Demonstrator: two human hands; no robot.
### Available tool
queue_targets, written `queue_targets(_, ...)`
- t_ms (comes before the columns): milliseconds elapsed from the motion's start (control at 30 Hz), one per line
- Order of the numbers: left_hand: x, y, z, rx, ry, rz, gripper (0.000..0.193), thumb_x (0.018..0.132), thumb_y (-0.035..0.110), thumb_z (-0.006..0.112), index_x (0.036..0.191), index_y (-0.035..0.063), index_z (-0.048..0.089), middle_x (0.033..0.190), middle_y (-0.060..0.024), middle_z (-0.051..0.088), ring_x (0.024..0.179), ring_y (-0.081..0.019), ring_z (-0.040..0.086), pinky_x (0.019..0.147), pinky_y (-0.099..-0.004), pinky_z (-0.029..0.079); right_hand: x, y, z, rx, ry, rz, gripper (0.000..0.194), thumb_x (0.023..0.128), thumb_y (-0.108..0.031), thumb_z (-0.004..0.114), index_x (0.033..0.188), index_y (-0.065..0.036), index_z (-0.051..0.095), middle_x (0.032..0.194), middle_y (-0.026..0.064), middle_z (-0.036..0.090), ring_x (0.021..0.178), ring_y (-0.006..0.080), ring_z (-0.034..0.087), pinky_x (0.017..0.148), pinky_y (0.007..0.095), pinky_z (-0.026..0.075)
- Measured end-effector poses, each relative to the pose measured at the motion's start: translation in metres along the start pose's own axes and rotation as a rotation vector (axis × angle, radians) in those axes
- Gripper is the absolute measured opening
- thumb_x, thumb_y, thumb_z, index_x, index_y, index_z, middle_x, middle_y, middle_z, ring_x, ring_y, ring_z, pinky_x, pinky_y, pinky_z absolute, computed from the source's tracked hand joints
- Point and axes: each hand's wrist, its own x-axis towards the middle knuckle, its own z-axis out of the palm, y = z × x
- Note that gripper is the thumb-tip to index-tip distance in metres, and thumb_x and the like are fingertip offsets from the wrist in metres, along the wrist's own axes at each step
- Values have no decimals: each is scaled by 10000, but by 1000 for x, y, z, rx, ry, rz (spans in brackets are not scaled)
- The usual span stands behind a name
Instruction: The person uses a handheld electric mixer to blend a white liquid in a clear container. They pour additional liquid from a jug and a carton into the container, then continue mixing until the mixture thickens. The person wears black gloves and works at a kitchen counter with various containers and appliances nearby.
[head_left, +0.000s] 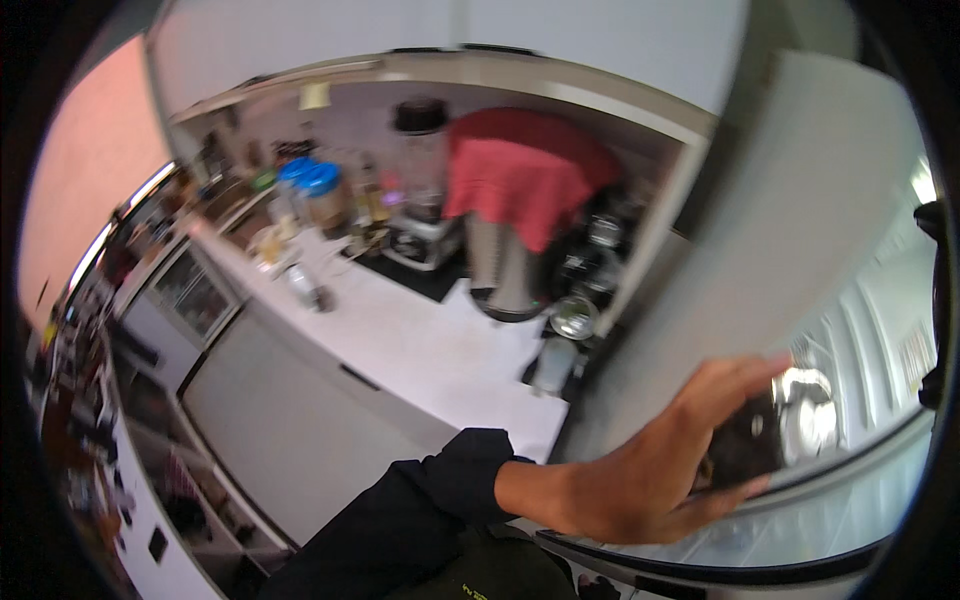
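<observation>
From a black sleeve, my left hand (637, 480) reaches right into a brightly lit, ribbed white interior, apparently a refrigerator (862, 375). Its fingers and thumb are spread around a dark container (746, 442), whose far side has a shiny, metallic or glassy look. The hand covers part of the container, and blur hides its exact kind. Below it curves the dark-trimmed edge of a glass-like shelf or drawer (840, 510). My right hand is out of view.
A tall pale grey panel (750, 225) separates this interior from a white counter (420, 337). There stand a blender (424, 187), an appliance under a red cloth (525, 172), blue-lidded jars (322, 187) and a shiny metal bowl (574, 319). White cabinets (337, 37) hang above.
</observation>
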Motion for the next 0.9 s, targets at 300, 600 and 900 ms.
queue_targets(300, -100, 100, -206, 95, -56, -256, 851, 928, -11, 707, 1589, 57, 175, 1508, -245, 374, 1350, -391, 444, 1138, -431, 386, -20, -176, 203, 488, -534, -185, 919, 743, -390, 926, 1443, -9, 469, 1403, 166, 584, 1269, 301, 600, 1079, 459, 500)
queue_targets(600, -145, 229, -406, 498, 83, -581, 644, 912, 106, 766, 1480, 71, 463, 1525, -215, 441, 1376, -394, 487, 1150, -467, 402, -143, -317, 427, 777, -1118, -84, 934, 737, -340, 932, 1456, 1, 445, 1415, 168, 574, 1269, 301, 605, 1070, 463, 515)
queue_targets(900, -140, 307, -595, 1051, 161, -740, 314, 823, 125, 831, 1127, 62, 778, 1215, -103, 715, 1157, -299, 654, 994, -397, 502, -203, -398, 618, 807, -1192, -389, 681, 802, -209, 909, 1314, 84, 569, 1217, 202, 713, 1068, 254, 725, 929, 377, 601)
